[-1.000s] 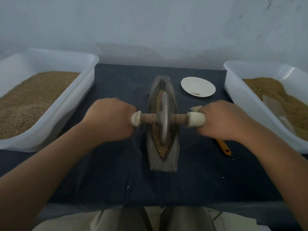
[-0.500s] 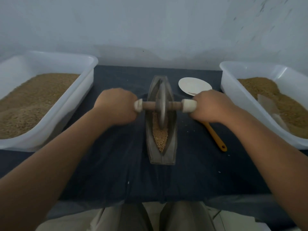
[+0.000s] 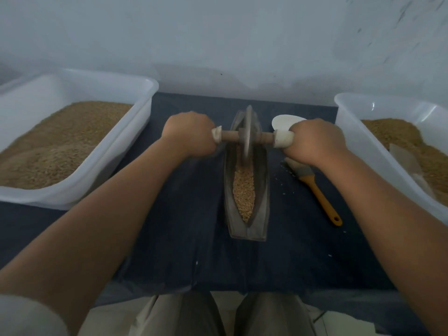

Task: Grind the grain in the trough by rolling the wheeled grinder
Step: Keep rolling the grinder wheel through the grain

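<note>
Holds wheeled grinder [image 3: 247, 144] by both ends of its wooden axle: w/ left grip [image 3: 190, 135] curled tight round the left end, w/ right grip [image 3: 315, 139] curled round the white-wrapped right end, knuckles up on both. Has axle crosswise and approx level over the trough [image 3: 263, 202], metal wheel upright in the groove, toward the far end; wheel edge a bit blurred. In near half of groove, grain [image 3: 244, 190]: tan strip tapering to a point at the near tip. Trough itself grey, boat-shaped, lengthwise in mid desk [image 3: 169, 238] on dark cloth, arms stretched out to either side of it.

Left of trough, well apart: white tub [image 3: 135, 122] heaped w/ tan grain. Right side, same sort of tub [image 3: 351, 132], also w/ grain, plus a pale flat sheet half-buried in it; can't tell what. Betw. trough and right tub: brush [image 3: 320, 192] flat on cloth, bristles under the right wrist, orange handle pointing near-right, a few loose specks beside it. Beyond right grip, small white dish [image 3: 286, 121], partly hidden by the knuckles. At bottom edge, knees in light trousers [image 3: 194, 316]. Pale wall behind the desk
</note>
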Available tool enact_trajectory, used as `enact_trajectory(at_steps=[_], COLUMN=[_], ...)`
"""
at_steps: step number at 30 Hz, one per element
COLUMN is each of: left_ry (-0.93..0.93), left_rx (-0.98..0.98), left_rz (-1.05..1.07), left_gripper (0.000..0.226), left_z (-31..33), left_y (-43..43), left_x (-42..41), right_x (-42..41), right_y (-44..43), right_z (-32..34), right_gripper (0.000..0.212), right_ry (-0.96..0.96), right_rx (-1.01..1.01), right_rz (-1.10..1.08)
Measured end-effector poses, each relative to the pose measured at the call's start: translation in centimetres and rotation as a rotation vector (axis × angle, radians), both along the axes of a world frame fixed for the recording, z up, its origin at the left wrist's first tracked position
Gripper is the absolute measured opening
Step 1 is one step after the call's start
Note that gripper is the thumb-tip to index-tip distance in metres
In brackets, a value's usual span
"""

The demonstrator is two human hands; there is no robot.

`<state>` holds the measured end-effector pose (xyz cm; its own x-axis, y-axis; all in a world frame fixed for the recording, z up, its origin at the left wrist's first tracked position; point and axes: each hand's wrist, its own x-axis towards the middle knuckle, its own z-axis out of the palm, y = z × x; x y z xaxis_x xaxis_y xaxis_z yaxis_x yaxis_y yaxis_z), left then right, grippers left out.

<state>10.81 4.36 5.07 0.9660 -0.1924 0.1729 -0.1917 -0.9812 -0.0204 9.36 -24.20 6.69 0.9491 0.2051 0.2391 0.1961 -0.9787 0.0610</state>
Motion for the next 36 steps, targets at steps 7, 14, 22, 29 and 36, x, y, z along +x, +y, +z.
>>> enact_trajectory(at_steps=[7,14,22,29,36], left_ry=[-0.13,-0.065,-0.148,-0.01,0.092], left_rx=[0.044,0.043,0.15,0.091,-0.015], left_rz=[-0.134,-0.053,-0.147,-0.099,-0.011], left_gripper=[0.028,0.03,0.029,0.023,0.037], left_z=[-2.5,0.0,-0.3,-0.1,0.9], left_y=[2.7,0.4,1.1,1.1,-0.1], left_x=[-8.5,-1.7,-6.5,-4.4,0.3], right_x=[-6.3,-1.1,-4.4,-3.2,1.7], right_y=[-1.8,-1.2,-2.2,-1.8,-0.1], right_z=[1.8,-0.6,0.3,-0.1,1.4], right_gripper=[0.024,0.02,0.021,0.022,0.021], right_ry=[0.511,0.172,0.579,0.428,0.185], right_rx=[0.018,-0.005,0.108,0.082,-0.046], right_rz=[0.128,-0.055,0.007,0.015,-0.036])
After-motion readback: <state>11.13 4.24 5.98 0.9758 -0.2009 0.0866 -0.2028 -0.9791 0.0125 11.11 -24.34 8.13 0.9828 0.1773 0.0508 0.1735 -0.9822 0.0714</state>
